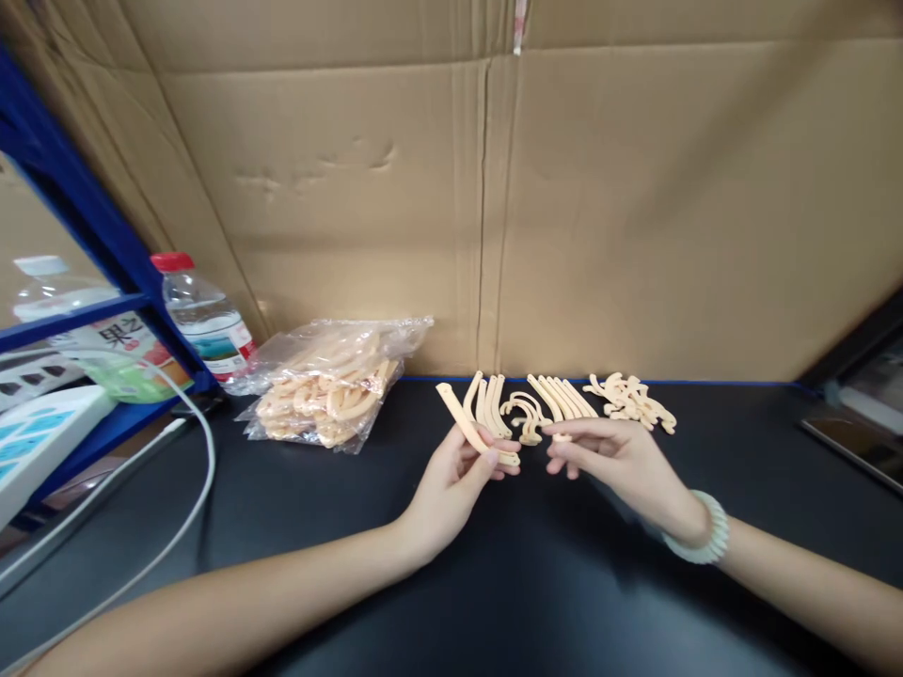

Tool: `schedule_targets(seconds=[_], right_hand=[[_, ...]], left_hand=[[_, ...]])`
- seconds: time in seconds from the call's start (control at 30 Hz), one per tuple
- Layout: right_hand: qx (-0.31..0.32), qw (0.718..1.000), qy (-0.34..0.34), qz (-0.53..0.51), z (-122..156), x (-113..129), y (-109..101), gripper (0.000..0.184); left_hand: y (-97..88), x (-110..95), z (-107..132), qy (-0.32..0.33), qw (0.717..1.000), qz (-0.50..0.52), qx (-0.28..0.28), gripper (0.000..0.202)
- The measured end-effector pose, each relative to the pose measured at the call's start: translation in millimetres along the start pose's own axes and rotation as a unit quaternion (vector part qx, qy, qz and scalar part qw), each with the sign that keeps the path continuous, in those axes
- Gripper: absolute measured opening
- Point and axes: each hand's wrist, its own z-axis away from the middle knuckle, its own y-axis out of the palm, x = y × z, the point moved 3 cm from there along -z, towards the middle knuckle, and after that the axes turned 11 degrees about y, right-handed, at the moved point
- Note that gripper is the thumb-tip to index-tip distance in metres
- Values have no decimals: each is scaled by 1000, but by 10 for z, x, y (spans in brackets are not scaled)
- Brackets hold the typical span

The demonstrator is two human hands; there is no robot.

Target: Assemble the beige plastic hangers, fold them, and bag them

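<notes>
My left hand (455, 480) is closed on a long, curved beige strip (462, 418) with small holes at its ends, held tilted above the dark table. To its right, my right hand (621, 456) has its thumb and fingers pinched together around a small beige piece (562, 437), mostly hidden by the fingers. Behind the hands lie a few curved beige strips (486, 404), some C-shaped beige pieces (526, 414) and a row of several matching strips (561, 398). Farther right is a pile of short, wavy beige pieces (630, 400).
A clear plastic bag (328, 385) full of beige pieces rests at the back left. Beside it stand a red-capped bottle (204, 320) and a blue shelf frame (77, 188). White cables (204, 470) cross the left side. A cardboard wall (353, 207) closes off the black table (339, 602).
</notes>
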Motion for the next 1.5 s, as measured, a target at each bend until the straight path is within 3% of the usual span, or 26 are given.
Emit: schedule_targets(seconds=[0.17, 0.37, 0.5, 0.7, 0.97, 1.23, 1.5], right_hand=[[38, 986, 77, -140, 46, -190, 132, 27], [37, 977, 61, -201, 15, -280, 167, 17], [60, 961, 69, -261, -3, -287, 162, 30], [92, 966, 48, -235, -10, -322, 177, 9], [103, 978, 67, -170, 9, -301, 192, 9], [148, 976, 82, -134, -1, -269, 217, 9], [152, 977, 90, -120, 0, -256, 216, 14]], left_hand=[[16, -12, -14, -5, 1000, -17, 8, 28], [42, 3, -17, -3, 998, -32, 56, 21], [70, 0, -19, -30, 994, -68, 82, 21], [83, -33, -16, -27, 991, -110, 74, 17], [102, -88, 24, 16, 982, -178, 68, 14], [98, -153, 49, 117, 953, -267, 83, 12], [100, -124, 83, 124, 949, -273, 96, 11]])
